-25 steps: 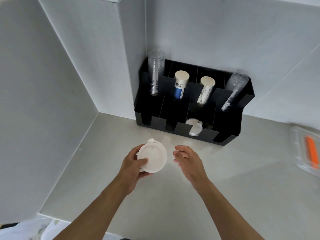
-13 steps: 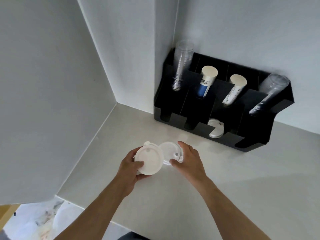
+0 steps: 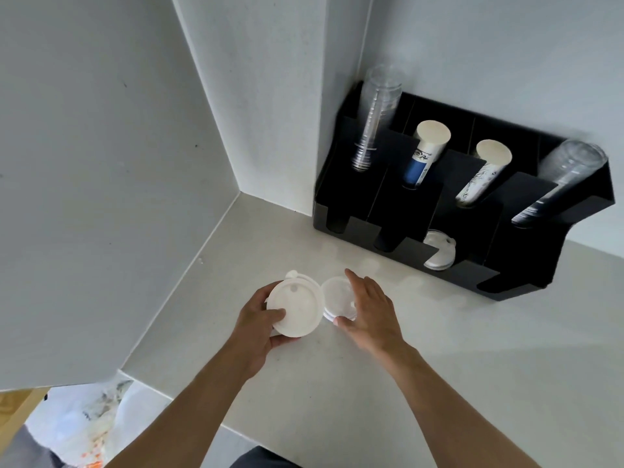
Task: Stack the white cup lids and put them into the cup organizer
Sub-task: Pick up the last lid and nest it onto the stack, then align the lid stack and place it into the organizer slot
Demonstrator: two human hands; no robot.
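My left hand (image 3: 258, 320) grips a stack of white cup lids (image 3: 297, 307), held tilted just above the counter. Right beside it, my right hand (image 3: 371, 307) closes thumb and fingers around another white lid (image 3: 337, 293); whether that lid rests on the counter I cannot tell. The black cup organizer (image 3: 401, 211) stands against the back wall, up and to the right of my hands. One front slot of it holds white lids (image 3: 439, 253) leaning upright.
The organizer's upper slots carry two clear cup stacks (image 3: 374, 119) (image 3: 560, 184) and two paper cup stacks (image 3: 425, 152) (image 3: 486, 173). Walls close in on the left and behind. The counter's front edge (image 3: 209, 425) runs near my forearms.
My right hand went from empty to gripping a second lid beside the left hand's stack. The view has shifted left, so the organizer now sits further right.
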